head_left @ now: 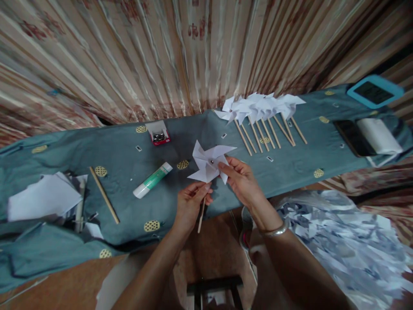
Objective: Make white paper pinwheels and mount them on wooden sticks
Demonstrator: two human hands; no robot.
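A white paper pinwheel (206, 162) with a silver pin at its centre is held over the table's front edge. My left hand (190, 202) is closed round its thin wooden stick (201, 217), just below the paper. With thumb and fingers, my right hand (243, 178) pinches the pinwheel's right side near the pin. Left of it lies a green and white glue stick (152, 180). Behind that stands a small open red and white box (158, 134) of metal pins.
Several finished pinwheels (261, 107) lie in a row at the back. A loose stick (103, 194) and stacked paper (45, 196) are at left. A phone (354, 137) and a blue-framed device (376, 91) lie at right. Paper scraps (348, 245) fill a bag beside the table.
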